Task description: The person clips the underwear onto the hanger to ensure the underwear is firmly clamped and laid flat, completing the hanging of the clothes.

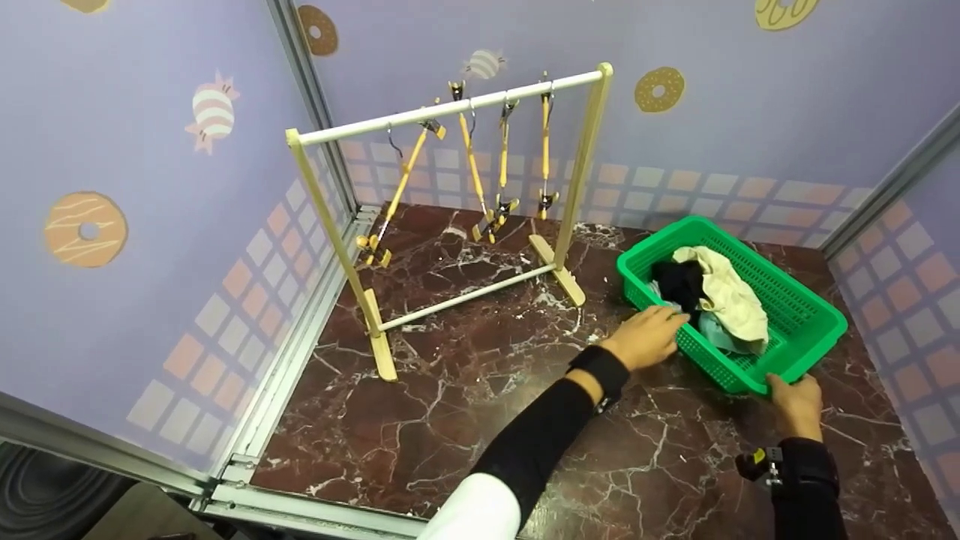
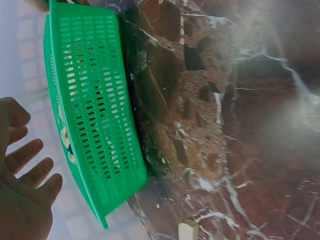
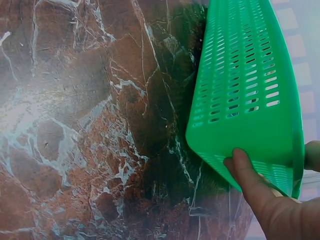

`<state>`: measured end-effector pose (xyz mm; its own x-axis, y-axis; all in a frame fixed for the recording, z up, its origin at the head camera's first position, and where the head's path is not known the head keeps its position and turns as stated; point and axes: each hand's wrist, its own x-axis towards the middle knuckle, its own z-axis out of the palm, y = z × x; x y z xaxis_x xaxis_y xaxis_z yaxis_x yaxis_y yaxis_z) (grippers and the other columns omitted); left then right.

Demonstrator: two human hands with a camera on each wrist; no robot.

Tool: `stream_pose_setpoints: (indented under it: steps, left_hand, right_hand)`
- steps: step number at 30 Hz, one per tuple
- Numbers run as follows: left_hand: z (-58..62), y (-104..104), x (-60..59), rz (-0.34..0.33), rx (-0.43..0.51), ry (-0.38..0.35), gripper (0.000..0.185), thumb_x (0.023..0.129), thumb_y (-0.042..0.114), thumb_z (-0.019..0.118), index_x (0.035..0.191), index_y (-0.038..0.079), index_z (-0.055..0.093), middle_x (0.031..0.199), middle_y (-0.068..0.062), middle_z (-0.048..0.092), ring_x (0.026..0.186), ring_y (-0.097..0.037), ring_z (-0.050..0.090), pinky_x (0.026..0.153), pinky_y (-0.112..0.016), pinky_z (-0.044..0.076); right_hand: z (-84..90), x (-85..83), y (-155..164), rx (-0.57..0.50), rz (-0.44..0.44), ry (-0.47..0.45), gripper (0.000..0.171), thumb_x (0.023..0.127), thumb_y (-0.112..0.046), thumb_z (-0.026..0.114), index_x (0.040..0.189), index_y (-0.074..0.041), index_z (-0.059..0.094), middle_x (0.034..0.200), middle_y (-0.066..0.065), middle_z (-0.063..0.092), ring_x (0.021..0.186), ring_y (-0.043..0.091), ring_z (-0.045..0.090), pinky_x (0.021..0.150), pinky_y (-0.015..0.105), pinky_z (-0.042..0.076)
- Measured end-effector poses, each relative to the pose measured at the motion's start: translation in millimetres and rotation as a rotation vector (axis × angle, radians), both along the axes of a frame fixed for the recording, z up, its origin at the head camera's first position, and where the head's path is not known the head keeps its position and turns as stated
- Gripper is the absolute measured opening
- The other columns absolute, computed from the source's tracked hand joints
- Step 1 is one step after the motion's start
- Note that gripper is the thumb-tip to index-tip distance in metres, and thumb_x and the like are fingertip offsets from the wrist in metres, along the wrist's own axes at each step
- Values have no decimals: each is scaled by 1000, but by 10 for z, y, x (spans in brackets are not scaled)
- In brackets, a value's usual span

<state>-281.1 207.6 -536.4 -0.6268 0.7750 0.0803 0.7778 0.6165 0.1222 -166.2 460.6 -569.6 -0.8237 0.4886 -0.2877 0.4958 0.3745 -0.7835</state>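
Observation:
A green plastic basket (image 1: 806,322) with slotted walls sits on the marbled surface at the right. Inside it lie a cream cloth (image 1: 731,296), a black cloth (image 1: 679,283) and a light blue cloth (image 1: 724,334), bunched together. My right hand (image 1: 796,405) grips the basket's near corner, its rim between thumb and fingers; the right wrist view shows fingers (image 3: 250,180) against the outer wall. Beside the basket's near-left rim is my left hand (image 1: 646,337). In the left wrist view its fingers (image 2: 25,155) are spread and loosely bent, apart from the basket wall, holding nothing.
A wooden rack (image 1: 450,109) with a white top bar stands left of the basket. Several clip hangers (image 1: 405,176) dangle from it at different tilts. Patterned panels (image 1: 480,172) with metal frame edges enclose the marbled tabletop (image 1: 465,397).

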Motion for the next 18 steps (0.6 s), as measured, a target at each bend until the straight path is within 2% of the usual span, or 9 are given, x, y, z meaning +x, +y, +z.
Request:
stream_pose_setpoints:
  steps: [4, 9, 15, 18]
  left_hand:
    - [47, 187, -58, -30, -56, -15, 49, 110, 27, 43, 158, 19, 37, 159, 0, 39, 148, -15, 33, 123, -21, 18]
    - [76, 373, -122, -18, -130, -42, 49, 111, 35, 37, 159, 26, 32, 165, 1, 28, 153, -17, 22, 125, -25, 16]
    - [61, 604, -142, -14, -241, -76, 51, 111, 47, 24, 159, 32, 31, 169, 4, 12, 156, -15, 9, 126, -31, 13]
    - [61, 690, -213, -2, -297, -104, 54, 109, 54, 19, 158, 35, 30, 170, 7, 7, 156, -13, 3, 127, -30, 8]
  right_hand:
    - [5, 2, -12, 21, 2, 11, 58, 105, -27, 44, 138, 20, 34, 123, 31, 48, 107, 37, 51, 78, 31, 48]
    - [37, -7, -10, 54, 40, 31, 60, 106, -29, 43, 137, 22, 34, 126, 38, 46, 114, 46, 48, 92, 50, 45]
    - [36, 36, 34, 61, 71, 7, 63, 108, -29, 40, 141, 23, 28, 127, 39, 43, 116, 50, 46, 93, 54, 43]
    - [21, 10, 29, 42, 65, 7, 65, 108, -31, 41, 143, 21, 27, 128, 38, 43, 117, 48, 47, 92, 51, 45]
